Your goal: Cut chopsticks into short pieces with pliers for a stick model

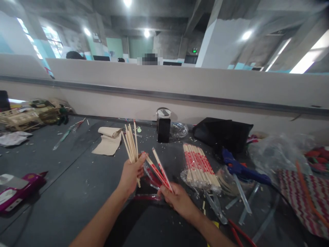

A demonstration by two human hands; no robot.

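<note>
My left hand [131,176] is closed around a bundle of several bare wooden chopsticks [131,145], which fan upward from the fist. In my right hand [176,198] are chopsticks in red-printed wrappers [161,169], tilted up and to the left. The upper end of one reaches close to my left thumb; whether they touch I cannot tell. Between the hands, emptied red-and-clear wrappers [147,197] lie by the table's near edge. To the right rests a clear pack of wrapped chopsticks [197,163] with red print.
A phone [163,130] leans on a white-topped container [163,112] at the back. A blue glue gun [244,171], clear glue sticks [242,193] and red-handled pliers [239,231] lie right. A purple tool [22,192] sits left; brown paper [109,142] lies behind the left hand.
</note>
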